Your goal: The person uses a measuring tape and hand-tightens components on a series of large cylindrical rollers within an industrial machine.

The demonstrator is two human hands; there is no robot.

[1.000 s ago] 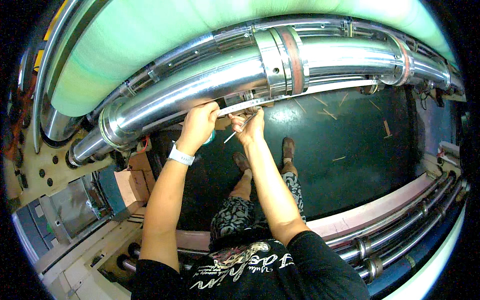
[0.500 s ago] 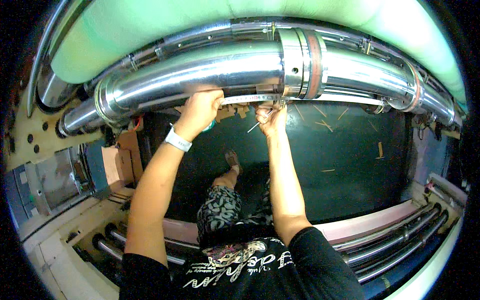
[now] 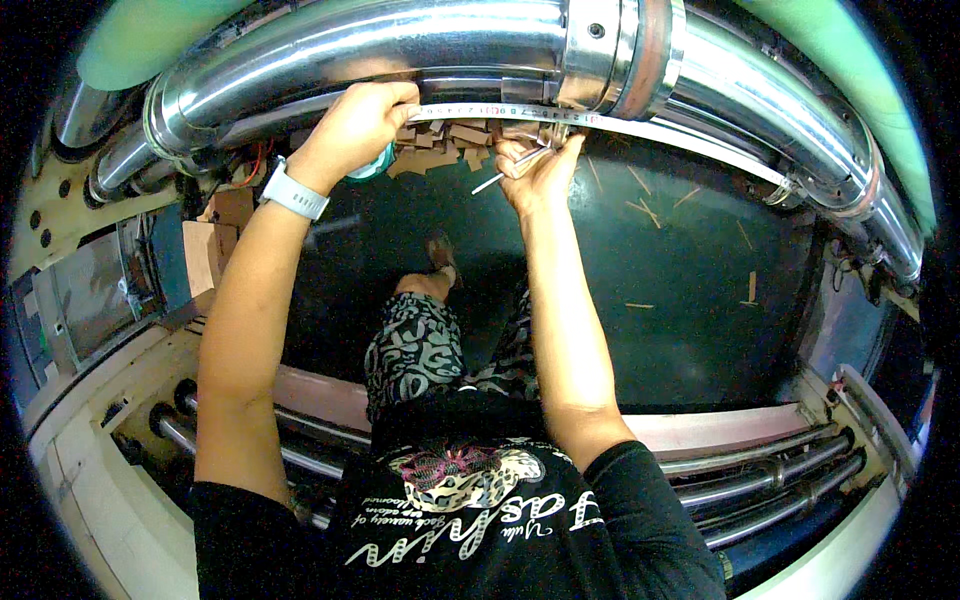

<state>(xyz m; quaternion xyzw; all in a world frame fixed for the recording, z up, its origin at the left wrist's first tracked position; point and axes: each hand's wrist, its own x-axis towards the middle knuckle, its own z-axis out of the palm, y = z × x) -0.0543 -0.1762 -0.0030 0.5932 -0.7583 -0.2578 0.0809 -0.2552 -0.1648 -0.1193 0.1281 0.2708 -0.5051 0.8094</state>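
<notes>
The white tape-measure blade [image 3: 465, 112] runs rightward from the left hand [image 3: 360, 130], its long axis following the chrome roller [image 3: 390, 45] and passing just below the ringed collar [image 3: 598, 60]. The left grip is pinched closed on the blade, a turquoise case [image 3: 378, 165] showing beneath. Nearer the collar, the right hand [image 3: 540, 178], palm up, has its grip curled around a slim metal rod [image 3: 488, 184]; I cannot tell whether it touches the blade

Tee [image 3: 410, 500] is black, short-sleeved, with white script [image 3: 465, 535] and pink-and-spotted print [image 3: 470, 472]. Left wristband [image 3: 296, 190] is pale grey. Shorts [image 3: 415, 345] are black-and-grey patterned.
</notes>
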